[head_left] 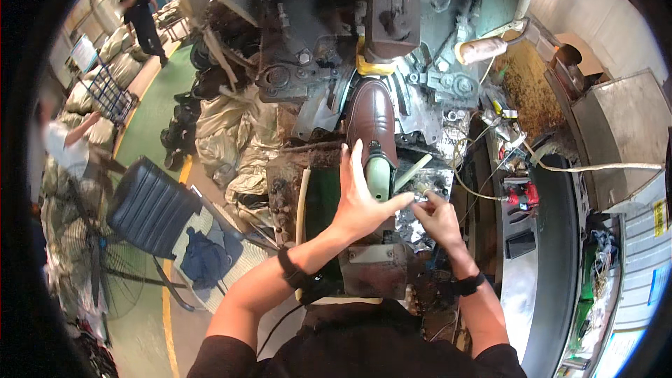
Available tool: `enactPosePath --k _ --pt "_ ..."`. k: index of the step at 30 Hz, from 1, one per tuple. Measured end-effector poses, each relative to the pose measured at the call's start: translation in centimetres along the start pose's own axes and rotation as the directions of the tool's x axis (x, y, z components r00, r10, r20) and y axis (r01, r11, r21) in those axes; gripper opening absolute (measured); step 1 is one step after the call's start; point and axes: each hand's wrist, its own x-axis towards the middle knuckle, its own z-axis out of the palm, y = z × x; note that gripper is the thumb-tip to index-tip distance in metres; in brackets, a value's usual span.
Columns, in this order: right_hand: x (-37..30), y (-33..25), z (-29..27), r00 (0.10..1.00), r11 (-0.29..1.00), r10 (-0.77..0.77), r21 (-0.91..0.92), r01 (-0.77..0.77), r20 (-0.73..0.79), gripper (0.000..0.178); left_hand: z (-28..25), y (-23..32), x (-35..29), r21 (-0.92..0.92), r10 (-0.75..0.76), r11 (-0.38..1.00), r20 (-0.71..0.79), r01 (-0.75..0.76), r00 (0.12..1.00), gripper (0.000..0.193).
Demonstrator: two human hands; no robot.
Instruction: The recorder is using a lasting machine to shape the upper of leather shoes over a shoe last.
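A brown leather shoe upper [372,115] sits on a pale green shoe last [379,176], its toe pointing into the machine [394,24]. My left hand [358,203] is open beside the last, fingers stretched up along its left side and thumb reaching right. Its fingertips are by the shoe's heel end; whether they touch it I cannot tell. To the right of the last, my right hand [437,220] is closed, thumb and fingers together near a pale green rod [413,173]. Whatever it grips, if anything, is too small to make out.
A black chair [150,206] with a dark blue cloth [205,259] on its seat stands at left. Cream cloth sheets [234,136] lie behind it. A hose [595,166] and cables cross the right side. Two people are at the far left, near a blue hand trolley [108,94].
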Motion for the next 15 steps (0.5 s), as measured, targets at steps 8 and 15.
enactPosePath --k 8,15 --pt "-0.5 -0.5 0.6 0.977 0.984 -0.116 -0.158 0.087 -0.179 0.042 2.1 -1.7 0.0 0.080 0.037 0.997 -0.210 -0.020 0.977 0.111" --pt "-0.6 0.4 0.9 0.958 0.989 -0.145 -0.035 0.141 -0.245 0.038 2.4 -2.3 -0.1 0.079 0.076 0.995 -0.215 -0.060 0.974 0.111"
